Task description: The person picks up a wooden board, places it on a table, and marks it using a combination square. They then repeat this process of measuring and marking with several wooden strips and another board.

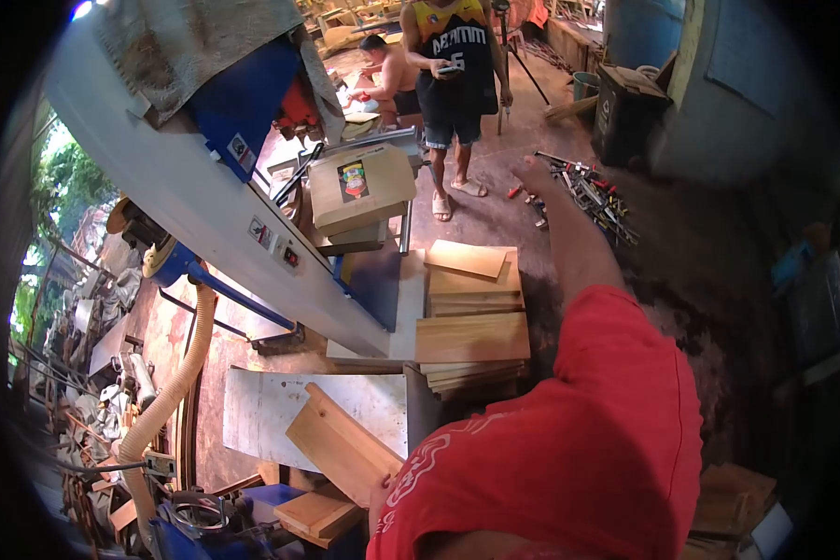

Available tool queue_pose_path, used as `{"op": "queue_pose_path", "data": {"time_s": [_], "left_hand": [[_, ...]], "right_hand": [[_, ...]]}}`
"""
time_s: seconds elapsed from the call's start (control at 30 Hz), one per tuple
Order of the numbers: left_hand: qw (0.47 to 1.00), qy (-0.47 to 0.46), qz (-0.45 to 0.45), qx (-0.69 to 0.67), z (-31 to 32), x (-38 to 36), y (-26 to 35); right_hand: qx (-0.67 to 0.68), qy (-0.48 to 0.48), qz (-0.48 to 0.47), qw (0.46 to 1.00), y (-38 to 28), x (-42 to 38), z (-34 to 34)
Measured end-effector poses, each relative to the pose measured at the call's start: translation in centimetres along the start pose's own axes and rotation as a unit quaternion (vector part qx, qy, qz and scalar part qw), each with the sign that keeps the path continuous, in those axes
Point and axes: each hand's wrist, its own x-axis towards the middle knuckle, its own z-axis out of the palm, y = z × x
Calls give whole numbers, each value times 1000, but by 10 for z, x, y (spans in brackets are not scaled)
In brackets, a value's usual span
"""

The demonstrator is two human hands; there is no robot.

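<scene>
My left hand (380, 487) is mostly hidden by my red shirt. Its fingers close on the lower end of a wooden board (341, 443), which tilts up over a grey metal sheet (261, 411). My right arm stretches far forward, and my right hand (534, 175) is in the air in front of a pile of clamps (593, 201) on the floor. The fingers of that hand are too small to make out. Between my arm and the machine stand stacked wooden boards (471, 331), with a loose board (467, 259) askew on top.
A big white machine frame (205, 215) slants across the left. A cardboard box (364, 187) sits on its table. Beyond stands a person (453, 70) holding a phone, and another person (397, 79) sits behind. A ribbed hose (182, 383) and scrap lie left; a dark bin (630, 112) stands right.
</scene>
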Motion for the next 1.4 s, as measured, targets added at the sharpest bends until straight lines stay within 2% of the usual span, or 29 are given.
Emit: {"op": "queue_pose_path", "data": {"time_s": [0.17,0.23,0.43,0.57,0.63,0.67,0.7,0.77,0.8,0.83,0.87,0.9,0.93,0.97,1.0,1.03,1.1,1.13,1.23,1.27,1.3,1.33,1.37,1.4], "left_hand": [[999,4,-41,20,2,-13,-18],[998,7,-55,24,1,-21,-25],[996,27,-80,18,3,-44,-47],[995,60,-79,-15,2,-55,-56],[987,75,-92,-107,9,-77,-37],[992,77,-71,-68,3,-121,49],[992,82,-81,-47,5,-107,11],[990,104,-94,-17,12,-118,8],[987,115,-90,-69,18,-121,-4],[989,112,-80,-57,23,-119,-31],[989,142,-51,-1,27,-136,-7],[987,151,-48,-35,35,-141,-22],[985,146,-71,-53,38,-153,-9],[984,164,-40,-65,42,-165,0],[981,170,-84,-39,47,-171,-12],[978,175,-115,-22,48,-185,5],[971,184,-141,-55,54,-201,17],[968,212,-117,-72,60,-205,16],[954,266,-89,-104,52,-217,64],[947,289,-60,-129,44,-221,86],[937,312,-29,-156,35,-221,106],[924,344,21,-166,27,-219,121],[909,373,70,-175,18,-217,135],[899,409,112,-108,5,-218,153]], "right_hand": [[39,36,-2,999,15,23,-4],[-15,54,-23,998,32,45,-1],[3,40,-4,999,39,58,1],[-35,45,-12,998,38,83,6],[-76,88,-22,993,33,96,8],[-75,105,-22,991,40,116,13],[-74,121,-23,990,48,140,17],[-70,146,-49,986,57,180,23],[-77,108,-65,989,64,211,19],[-44,153,-120,980,4,136,17],[-6,129,-174,976,34,200,24],[329,-159,-254,896,-2,121,5],[307,-165,-251,903,4,160,12],[263,-116,-244,926,6,181,24],[207,-41,-229,950,5,196,36],[159,34,-213,963,-1,199,50],[132,139,-195,962,-16,168,74],[140,172,-197,955,-30,130,86],[121,173,-202,957,-45,-17,125],[22,184,-174,967,-52,-89,137],[-133,47,-112,984,-17,-99,147],[-263,-59,-219,938,29,-123,169],[-447,-26,-517,730,70,-169,185],[-152,-226,-372,888,109,-216,219]]}}
